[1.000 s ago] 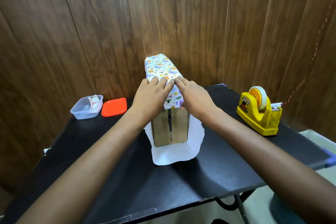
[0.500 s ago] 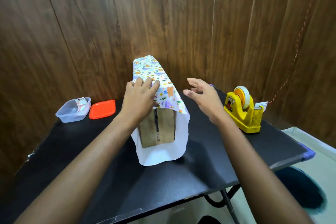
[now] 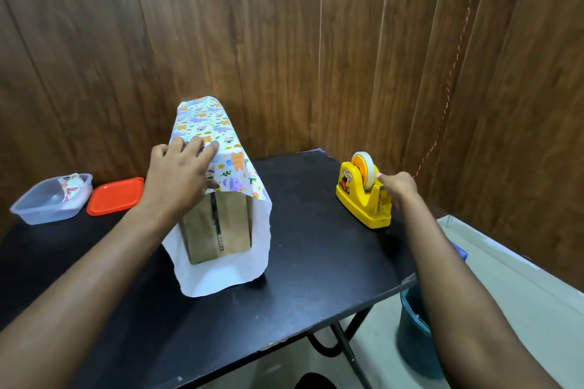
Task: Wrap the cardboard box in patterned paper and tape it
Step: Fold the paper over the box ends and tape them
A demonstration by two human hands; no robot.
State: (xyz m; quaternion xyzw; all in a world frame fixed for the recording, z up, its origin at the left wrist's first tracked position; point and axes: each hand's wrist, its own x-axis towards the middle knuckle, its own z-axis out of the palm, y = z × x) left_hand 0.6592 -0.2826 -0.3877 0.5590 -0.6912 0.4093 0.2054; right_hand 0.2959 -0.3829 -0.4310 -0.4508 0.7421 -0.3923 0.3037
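Head view: looked forward and down over a black table (image 3: pixel 316 278) set against a wood-panelled wall (image 3: pixel 316 41).
Cardboard box (image 3: pixel 218 227): stood upright on the table at mid-frame, near brown face bare, a dark seam running down it.
Patterned paper (image 3: pixel 205 123): draped over the top of the cardboard box, cartoon-animal print facing up; white underside hung down both sides of the box and curled onto the table in front of it.
Left hand (image 3: pixel 180 174): rested palm down on the paper on top of the cardboard box; fingers laid straight and slightly spread, pressing the sheet, thumb at the paper's near edge.
Right hand (image 3: pixel 396 186): reached well to the right of the cardboard box, touching the cutter end of the tape dispenser (image 3: pixel 357 202); thumb pointed toward the roll, other fingers hidden behind the hand, so pinching or not could not be told.
Tape dispenser: yellow, cartoon sticker on its side, sat right of the cardboard box; tape roll (image 3: pixel 363 167) with orange core mounted on top.
Plastic container (image 3: pixel 47 208): clear, well left of the cardboard box by the wall, a printed paper scrap inside.
Orange lid (image 3: pixel 115 196): lay flat between the container and the cardboard box, just beside the container.
Blue bucket (image 3: pixel 414 331): sat on the floor, right of the cardboard box and nearer the camera.
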